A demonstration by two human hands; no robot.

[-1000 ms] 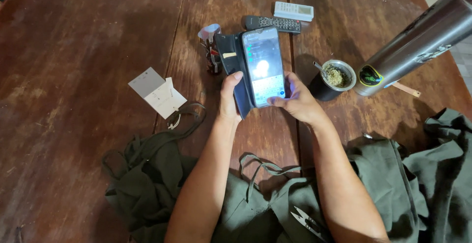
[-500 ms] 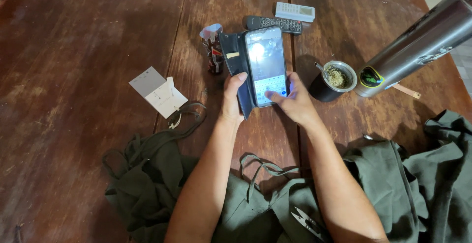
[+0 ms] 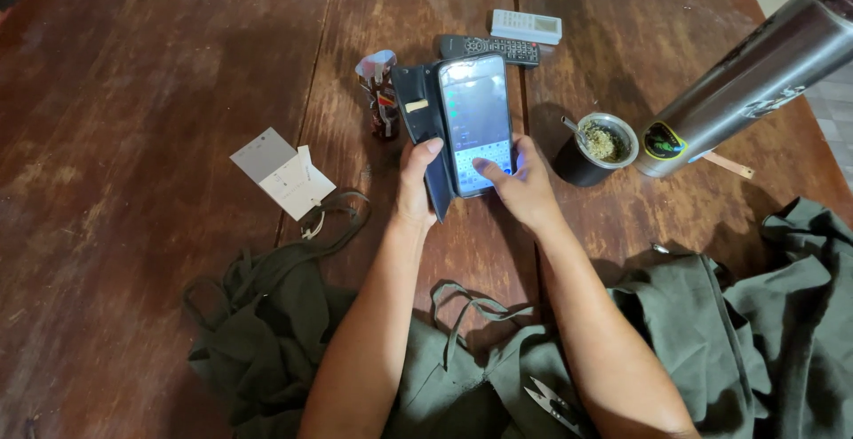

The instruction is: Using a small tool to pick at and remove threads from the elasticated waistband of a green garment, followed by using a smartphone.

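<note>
My left hand (image 3: 416,181) holds the smartphone (image 3: 477,122) in a narrow grip around the folded-back flap of its dark wallet case (image 3: 419,128), thumb on the screen's left edge. My right hand (image 3: 524,186) supports the lower right corner, its thumb resting on the lit screen, fingers cupped behind. The phone sits at frame centre, tilted up off the counter (image 3: 133,92).

To do this well, I judge the left grip should stay firm on the case while the right thumb alone presses lightly, so the screen does not rock.

Nearest, along the bottom of the frame, olive green fabric (image 3: 711,341) with loose straps lies bunched under my forearms; small thread snips (image 3: 553,401) rest on it at lower centre. Left of centre lie white paper tags (image 3: 284,172). Right of the phone stands a dark cup with a metal straw (image 3: 597,147), and beside it a steel flask (image 3: 755,70). Just behind the phone stands a small patterned container (image 3: 378,92). Farthest, at top centre, lie a black remote (image 3: 490,48) and a white remote (image 3: 526,26). Nothing blocks the hands.
</note>
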